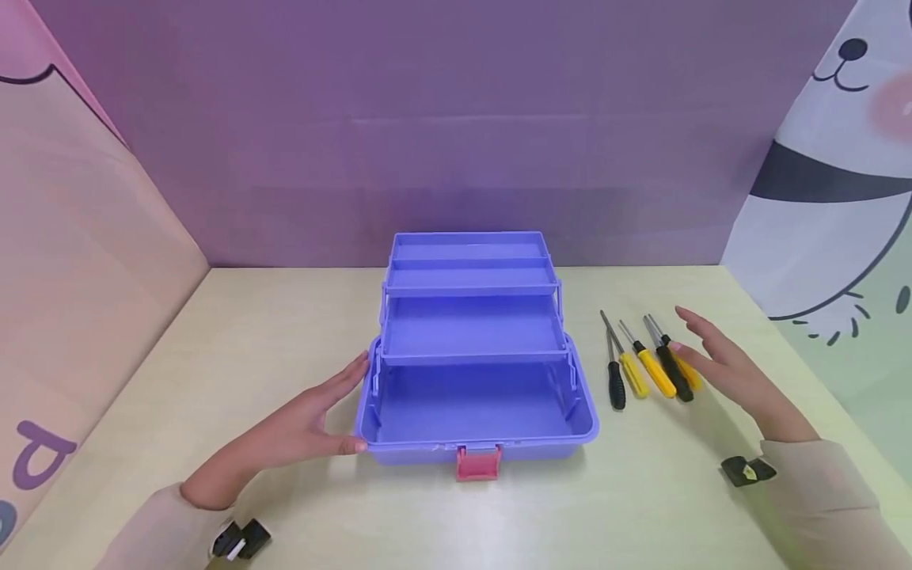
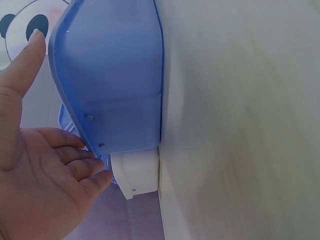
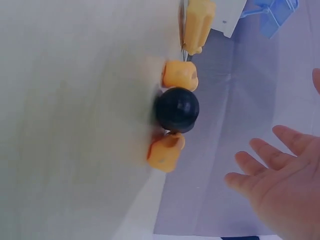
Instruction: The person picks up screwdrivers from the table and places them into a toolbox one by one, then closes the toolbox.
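A purple-blue toolbox (image 1: 477, 453) stands on the table with its two stepped trays (image 1: 473, 326) raised. Its red latch (image 1: 478, 464) hangs at the front. The left hand (image 1: 313, 423) lies along the box's left side, fingers extended, fingertips at the rim; in the left wrist view its thumb stands apart. Several screwdrivers lie to the right of the box, among them a black-handled one (image 1: 616, 386) and a yellow-handled one (image 1: 656, 374). Over the rightmost of these, the right hand (image 1: 734, 380) hovers with spread, straight fingers and holds nothing.
A pale wooden table (image 1: 285, 332) carries everything. A purple backdrop (image 1: 470, 158) rises at its back edge, with printed panels on both sides. Behind the box, a white part (image 2: 136, 170) shows in the left wrist view.
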The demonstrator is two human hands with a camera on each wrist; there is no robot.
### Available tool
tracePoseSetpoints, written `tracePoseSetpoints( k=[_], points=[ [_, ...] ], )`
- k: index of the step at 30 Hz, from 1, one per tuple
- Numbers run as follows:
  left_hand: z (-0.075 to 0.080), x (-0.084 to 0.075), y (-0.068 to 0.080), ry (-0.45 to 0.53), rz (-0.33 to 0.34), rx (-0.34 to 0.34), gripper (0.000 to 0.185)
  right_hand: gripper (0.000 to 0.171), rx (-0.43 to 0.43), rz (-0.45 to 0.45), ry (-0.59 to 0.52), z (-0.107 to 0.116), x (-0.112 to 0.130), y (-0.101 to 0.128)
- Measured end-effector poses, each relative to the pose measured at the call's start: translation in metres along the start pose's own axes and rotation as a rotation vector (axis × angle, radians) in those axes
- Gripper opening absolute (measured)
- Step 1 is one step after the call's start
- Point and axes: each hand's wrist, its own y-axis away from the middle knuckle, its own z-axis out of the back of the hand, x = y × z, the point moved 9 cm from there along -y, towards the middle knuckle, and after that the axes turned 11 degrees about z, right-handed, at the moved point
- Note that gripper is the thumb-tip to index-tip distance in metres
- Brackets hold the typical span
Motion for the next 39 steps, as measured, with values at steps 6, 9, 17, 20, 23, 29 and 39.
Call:
tracePoseSetpoints(
  k=[6,9,17,20,23,29,39],
  points=[
    [-0.004,0.001,-0.002,0.003,0.016,0.005,0.102,0.069,-0.032,-0.064,-0.058,0.003,-0.010,0.005],
    [-0.004,0.001,-0.003,-0.008,0.021,0.001,0.103,0.071,-0.068,-0.108,-0.079,0.007,-0.018,0.008],
    [0.000,-0.002,-0.001,-0.017,0.005,-0.017,0.102,0.076,-0.108,-0.273,-0.122,0.013,-0.036,0.015],
    [0.001,-0.003,-0.001,-0.016,-0.012,-0.020,0.102,0.075,-0.134,-0.312,-0.158,0.014,-0.042,0.019],
    [0.001,-0.001,-0.001,-0.028,-0.011,-0.024,0.103,0.074,-0.176,-0.322,-0.216,0.015,-0.045,0.021],
    [-0.001,0.002,-0.002,-0.026,-0.006,-0.031,0.102,0.068,-0.292,-0.387,-0.382,0.010,-0.053,0.025],
    [-0.001,0.000,-0.002,-0.043,0.008,-0.033,0.101,0.077,-0.355,-0.514,-0.530,0.003,-0.068,0.035]
  ],
)
